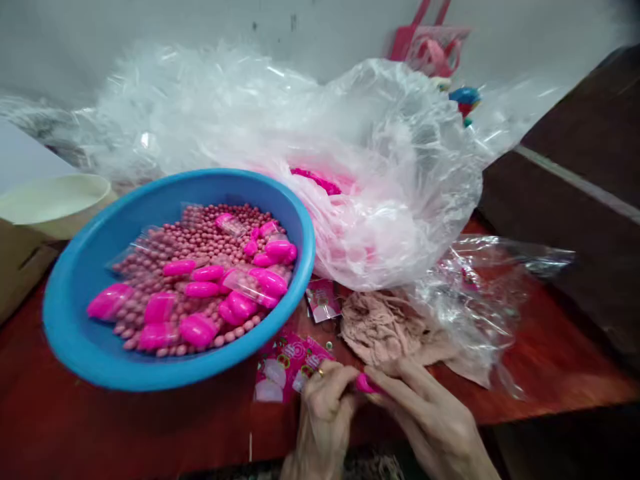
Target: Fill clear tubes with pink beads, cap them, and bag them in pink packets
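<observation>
Both hands meet at the near edge of the desk (pixel 550 373): my left hand (pixel 323 417) and right hand (pixel 430 417) pinched together on one pink capsule (pixel 367 384). Looks like I'm snapping it shut, so next comes a firm squeeze, I'd guess. Blue basin (pixel 75 320) of beads and capsules sits far left.

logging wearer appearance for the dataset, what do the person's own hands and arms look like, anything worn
Both hands are bare, no gloves. The left hand wears a small ring on one finger; the right hand shows no jewellery. No sleeves or watch appear on the visible wrists. The fingers are slender.
</observation>
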Demonstrator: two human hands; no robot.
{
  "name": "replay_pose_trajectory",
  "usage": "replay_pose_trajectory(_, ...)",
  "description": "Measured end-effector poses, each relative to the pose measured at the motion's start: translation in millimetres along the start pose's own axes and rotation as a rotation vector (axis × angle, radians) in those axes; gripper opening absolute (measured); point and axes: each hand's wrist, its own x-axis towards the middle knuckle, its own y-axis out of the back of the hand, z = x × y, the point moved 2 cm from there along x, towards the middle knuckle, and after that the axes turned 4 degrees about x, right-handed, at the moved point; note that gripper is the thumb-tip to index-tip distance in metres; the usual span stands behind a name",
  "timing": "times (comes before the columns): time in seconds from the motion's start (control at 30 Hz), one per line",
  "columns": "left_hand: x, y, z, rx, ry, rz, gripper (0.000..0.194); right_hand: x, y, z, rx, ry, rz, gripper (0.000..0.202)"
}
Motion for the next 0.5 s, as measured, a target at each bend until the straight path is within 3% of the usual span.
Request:
replay_pose_trajectory(0.13,-1.4,-0.7,-0.3,-0.004,0.02,0.002,0.018,0.9,2.5,11.1,0.047,-0.079,-0.146,0.02)
replay_pose_trajectory(0.3,-0.8,0.7,-0.1,-0.019,0.043,0.009,0.021,-8.0,-2.0,12.7,0.0,-0.036,-0.136,0.034)
replay_pose_trajectory(0.5,-1.6,1.4,-2.2,-0.061,0.042,0.017,0.021,2.1,1.8,9.1,-0.016,-0.076,-0.232,0.018)
